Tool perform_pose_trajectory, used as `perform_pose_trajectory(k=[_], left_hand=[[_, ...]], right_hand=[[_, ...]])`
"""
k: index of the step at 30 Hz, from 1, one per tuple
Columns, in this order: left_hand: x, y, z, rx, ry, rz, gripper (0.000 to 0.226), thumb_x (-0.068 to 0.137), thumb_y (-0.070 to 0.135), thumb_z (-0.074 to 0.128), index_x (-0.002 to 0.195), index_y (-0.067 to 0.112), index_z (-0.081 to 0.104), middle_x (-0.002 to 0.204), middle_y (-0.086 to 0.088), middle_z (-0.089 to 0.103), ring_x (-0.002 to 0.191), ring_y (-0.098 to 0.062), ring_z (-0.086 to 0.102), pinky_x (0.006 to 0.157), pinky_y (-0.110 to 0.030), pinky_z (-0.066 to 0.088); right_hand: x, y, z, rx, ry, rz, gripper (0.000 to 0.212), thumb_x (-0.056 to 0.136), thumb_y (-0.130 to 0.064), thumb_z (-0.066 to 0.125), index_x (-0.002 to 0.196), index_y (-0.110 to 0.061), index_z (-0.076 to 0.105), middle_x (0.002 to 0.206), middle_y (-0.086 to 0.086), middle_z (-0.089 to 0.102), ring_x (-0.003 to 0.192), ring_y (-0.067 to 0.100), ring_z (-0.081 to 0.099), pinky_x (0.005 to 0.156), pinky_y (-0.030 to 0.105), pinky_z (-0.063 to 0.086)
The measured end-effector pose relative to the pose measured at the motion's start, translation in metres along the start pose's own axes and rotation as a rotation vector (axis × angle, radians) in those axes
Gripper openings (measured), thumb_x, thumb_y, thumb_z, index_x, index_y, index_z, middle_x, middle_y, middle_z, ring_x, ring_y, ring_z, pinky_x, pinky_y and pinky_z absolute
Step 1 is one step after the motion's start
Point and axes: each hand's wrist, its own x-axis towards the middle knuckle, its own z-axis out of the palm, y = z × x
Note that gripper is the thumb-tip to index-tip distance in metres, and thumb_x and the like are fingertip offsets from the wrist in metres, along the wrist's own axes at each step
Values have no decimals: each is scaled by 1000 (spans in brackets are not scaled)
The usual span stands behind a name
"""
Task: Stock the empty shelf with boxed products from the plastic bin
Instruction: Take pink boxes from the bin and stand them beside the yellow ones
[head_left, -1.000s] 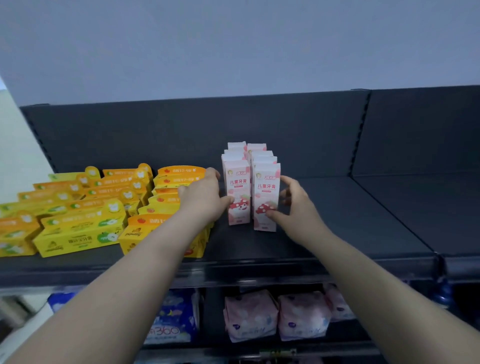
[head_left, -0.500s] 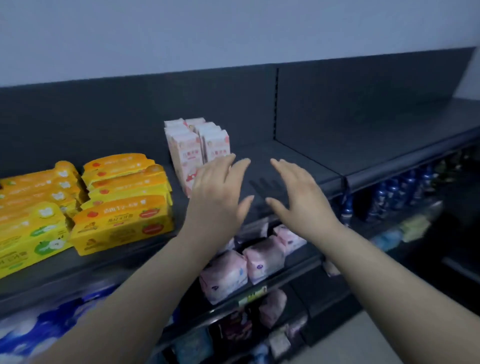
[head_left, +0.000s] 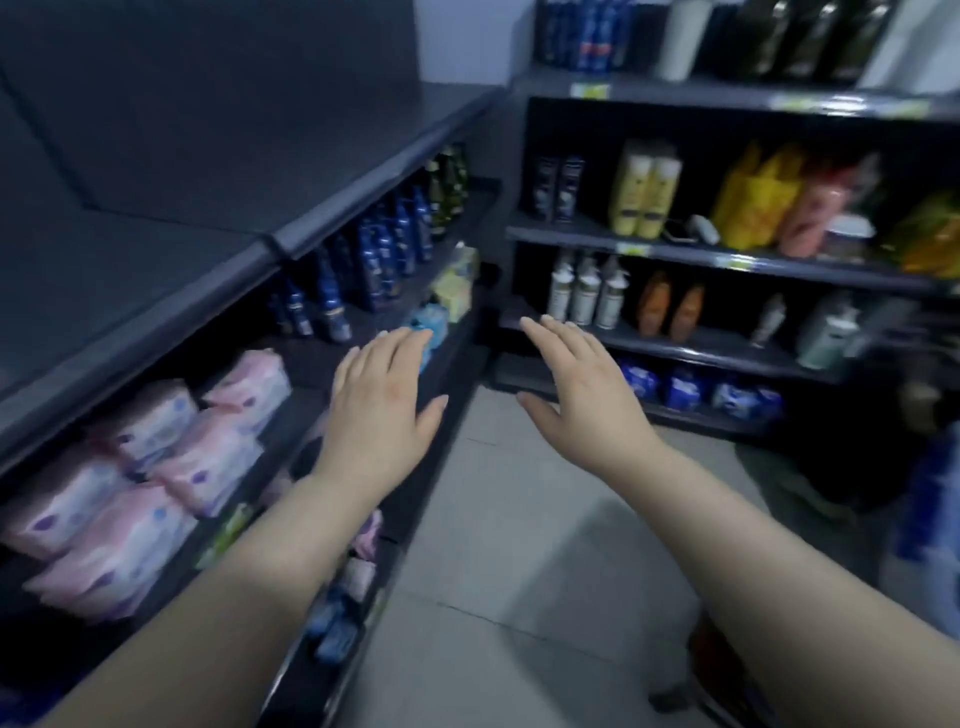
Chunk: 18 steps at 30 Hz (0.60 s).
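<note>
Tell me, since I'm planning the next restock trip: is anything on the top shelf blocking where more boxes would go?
Nothing visible does: the dark top shelf shows bare here. Both the left hand and right hand are empty, over the aisle floor.

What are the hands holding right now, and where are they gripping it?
Nothing. The left hand and right hand are both open and empty, fingers spread, hanging in the aisle apart from any product.

Beside you, the dark top shelf (head_left: 156, 270) on your left stood bare. The shelf below it (head_left: 291, 364) carried pink soft packs (head_left: 156, 447) and blue bottles (head_left: 374, 254). Ahead, another shelf unit (head_left: 727, 260) bore yellow bottles (head_left: 644, 187) and white pump bottles (head_left: 587, 291). The floor (head_left: 519, 519) was pale tile.
</note>
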Motion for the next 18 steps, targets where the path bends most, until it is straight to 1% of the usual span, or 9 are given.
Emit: perform_pose_trajectory(k=[4, 9, 12, 14, 16, 18], left_hand=[[3, 95, 52, -193, -86, 172, 59, 79, 21, 70, 132, 8, 48, 129, -12, 54, 118, -32, 50, 106, -49, 35], [-9, 229, 102, -367, -214, 330, 54, 81, 19, 67, 131, 9, 49, 126, -11, 57, 117, -31, 51, 111, -46, 23], [-21, 302, 126, -429, -297, 449, 54, 81, 24, 62, 131, 10, 49, 126, -11, 57, 118, -32, 51, 112, -46, 21], [-30, 346, 140, -457, -352, 520, 54, 80, 25, 63, 130, 11, 50, 125, -10, 58, 118, -31, 52, 111, -46, 22], [-39, 385, 152, -482, -375, 601, 55, 77, 27, 62, 128, 11, 52, 123, -9, 59, 115, -31, 54, 110, -47, 24], [-48, 419, 164, -495, -432, 678, 55, 77, 26, 67, 129, 11, 52, 123, -9, 59, 115, -30, 54, 109, -48, 25]], right_hand=[[-75, 75, -38, -16, 71, 248, 67, 90, -28, 60, 148, -19, 29, 152, 5, 33, 142, 25, 24, 115, 30, 15], [-186, 155, -90, -88, 134, 494, 67, 86, -24, 63, 146, -15, 34, 148, 8, 39, 138, 25, 32, 114, 24, 13], [-251, 195, -120, -121, 164, 639, 67, 85, -23, 64, 145, -16, 35, 148, 9, 39, 138, 29, 32, 114, 31, 17], [-291, 218, -135, -147, 157, 726, 66, 87, -23, 63, 146, -17, 33, 150, 7, 37, 140, 28, 29, 115, 33, 18], [-326, 240, -147, -182, 155, 769, 65, 88, -24, 64, 146, -16, 34, 148, 9, 39, 139, 29, 31, 114, 36, 21], [-358, 260, -157, -211, 138, 792, 67, 85, -23, 67, 144, -13, 38, 146, 10, 42, 136, 31, 35, 114, 38, 24]])
